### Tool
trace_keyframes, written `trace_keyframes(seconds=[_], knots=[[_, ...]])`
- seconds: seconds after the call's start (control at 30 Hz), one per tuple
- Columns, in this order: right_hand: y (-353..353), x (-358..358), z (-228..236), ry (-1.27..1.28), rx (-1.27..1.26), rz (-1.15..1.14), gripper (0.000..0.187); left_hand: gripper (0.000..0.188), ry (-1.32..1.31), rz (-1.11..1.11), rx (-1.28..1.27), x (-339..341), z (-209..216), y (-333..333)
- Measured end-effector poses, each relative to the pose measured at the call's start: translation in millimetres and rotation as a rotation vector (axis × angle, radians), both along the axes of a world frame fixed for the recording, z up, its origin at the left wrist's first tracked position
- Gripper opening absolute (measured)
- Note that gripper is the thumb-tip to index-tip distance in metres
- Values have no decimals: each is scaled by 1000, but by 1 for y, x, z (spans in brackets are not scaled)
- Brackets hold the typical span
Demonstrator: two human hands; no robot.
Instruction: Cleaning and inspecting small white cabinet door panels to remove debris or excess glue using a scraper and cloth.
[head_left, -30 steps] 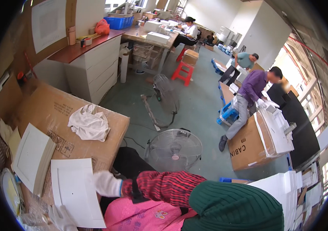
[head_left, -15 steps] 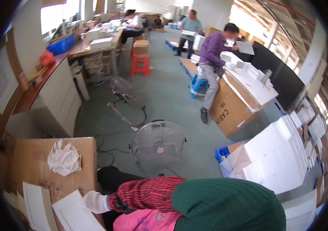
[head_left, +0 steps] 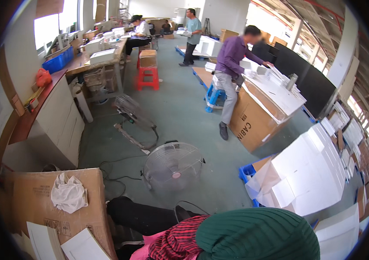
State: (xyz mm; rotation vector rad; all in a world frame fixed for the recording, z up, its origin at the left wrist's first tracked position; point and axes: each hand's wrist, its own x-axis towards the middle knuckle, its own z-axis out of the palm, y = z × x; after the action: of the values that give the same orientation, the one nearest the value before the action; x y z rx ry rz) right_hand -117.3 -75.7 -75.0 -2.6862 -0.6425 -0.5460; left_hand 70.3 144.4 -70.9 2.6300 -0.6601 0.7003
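Neither of my hands shows. At the bottom edge one of my arms, which looks like the right, is in view in a red-and-black striped sleeve (head_left: 178, 240) under a green ribbed garment (head_left: 258, 234). Its hand is hidden below the sleeve or out of the picture. A strip of pink cloth and my black-trousered leg (head_left: 145, 216) lie beside it. Nearest on the left are two white panels, one a framed panel (head_left: 43, 240) standing on others, the other a plain-looking panel (head_left: 85, 247). They rest against a large brown carton (head_left: 28, 190) with a crumpled white plastic bag (head_left: 69, 193) on top.
A floor fan (head_left: 173, 167) stands ahead, cables beside it, with a second fan (head_left: 134, 112) behind. White sheets (head_left: 310, 169) lie on a blue pallet at right. A purple-shirted co-worker (head_left: 234, 56) handles white parts at a carton; others work farther back. A red stool (head_left: 147, 78) holds a box.
My white-gloved hand has left the white panel and dropped out of view, the sleeve drawing back right. The purple-shirted person has lowered a white piece; the standing person has turned.
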Motion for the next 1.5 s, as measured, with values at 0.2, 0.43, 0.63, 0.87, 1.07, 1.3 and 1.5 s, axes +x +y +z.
trace_keyframes(seconds=[0.2,0.43,0.63,0.87,1.07,1.3,1.5], knots=[[-16,20,15,126,11,7,14,32,-28,22,-28,-5,-9,16],[-96,127,-49,29,78,-492,12,30,2,46,52,-13,18,-8],[-118,124,-2,128,118,-430,13,36,48,116,179,1,-30,34],[-120,122,23,76,95,-465,18,39,205,163,-118,-19,20,1],[-121,117,14,236,-42,-527,14,39,10,83,-12,-10,1,5],[-2,29,-36,276,215,-337,14,34,12,94,32,-11,8,-6],[4,9,5,8,-126,-123,13,33,-243,0,46,12,-28,40]])
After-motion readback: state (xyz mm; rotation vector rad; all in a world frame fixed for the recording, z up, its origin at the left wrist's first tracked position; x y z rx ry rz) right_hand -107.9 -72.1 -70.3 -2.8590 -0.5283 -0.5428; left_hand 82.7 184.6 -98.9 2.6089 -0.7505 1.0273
